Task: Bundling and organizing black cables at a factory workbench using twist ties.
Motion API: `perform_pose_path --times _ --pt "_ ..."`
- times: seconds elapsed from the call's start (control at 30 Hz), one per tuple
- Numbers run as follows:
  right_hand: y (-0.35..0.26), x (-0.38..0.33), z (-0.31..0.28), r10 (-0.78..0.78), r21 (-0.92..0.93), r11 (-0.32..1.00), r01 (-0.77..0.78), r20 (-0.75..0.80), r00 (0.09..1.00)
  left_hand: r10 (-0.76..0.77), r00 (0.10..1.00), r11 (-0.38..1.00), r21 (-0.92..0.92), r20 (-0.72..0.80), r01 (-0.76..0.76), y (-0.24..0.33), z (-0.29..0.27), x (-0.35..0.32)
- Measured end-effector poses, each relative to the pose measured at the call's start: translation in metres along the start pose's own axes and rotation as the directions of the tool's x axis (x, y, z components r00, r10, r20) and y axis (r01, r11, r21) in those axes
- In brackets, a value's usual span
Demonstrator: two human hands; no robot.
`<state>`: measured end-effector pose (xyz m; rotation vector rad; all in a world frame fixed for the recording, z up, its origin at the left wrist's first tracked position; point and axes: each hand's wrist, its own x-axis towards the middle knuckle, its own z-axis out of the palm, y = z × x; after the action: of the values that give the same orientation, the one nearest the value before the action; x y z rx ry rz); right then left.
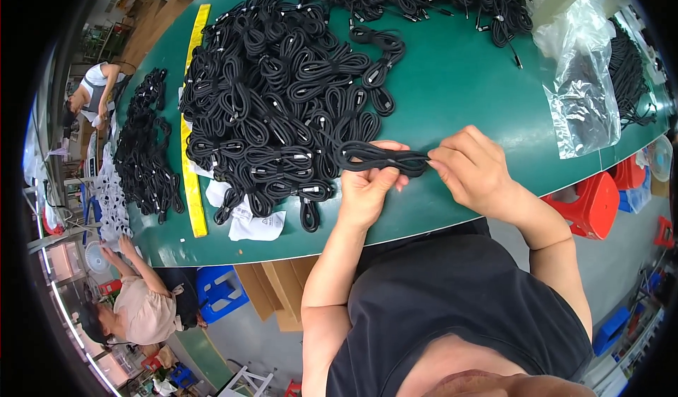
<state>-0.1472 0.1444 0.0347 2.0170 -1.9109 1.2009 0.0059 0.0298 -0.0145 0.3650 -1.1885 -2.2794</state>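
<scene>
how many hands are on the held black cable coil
2: the left hand grips the black cable coil near its middle, and the right hand pinches its right end. None seem hidden.

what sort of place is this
Most likely a workshop or small factory floor handling cables: a big heap of coiled black cables lies on a long green table, with a clear plastic bag on it and another person in a beige top at left.

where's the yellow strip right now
In the head view, the yellow strip lies on the left part of the green table, between the large black cable pile and the smaller cable pile farther left.
</scene>
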Motion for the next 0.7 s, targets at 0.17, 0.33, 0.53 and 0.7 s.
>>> perform_pose_path --times 0.17,0.33,0.53,0.7 --pt "-0.012 0.007 0.000 -0.042 0.066 0.997 0.043 -0.026 0.999 -0.035 0.997 0.999 -0.023 0.065 0.037 -0.011 0.005 -0.002" --pt "-0.002 0.004 -0.001 -0.035 0.004 0.999 0.035 0.113 0.993 0.046 0.998 0.994 -0.100 -0.037 -0.050 0.003 0.002 -0.003" --pt "-0.007 0.001 0.005 -0.021 0.025 1.000 0.018 0.112 0.993 -0.078 0.997 0.993 -0.089 -0.005 0.077 -0.010 0.007 -0.004" --pt "-0.006 0.001 0.000 0.032 0.033 0.999 -0.036 0.132 0.991 0.028 0.997 0.989 -0.143 -0.067 -0.038 0.000 -0.005 -0.003"
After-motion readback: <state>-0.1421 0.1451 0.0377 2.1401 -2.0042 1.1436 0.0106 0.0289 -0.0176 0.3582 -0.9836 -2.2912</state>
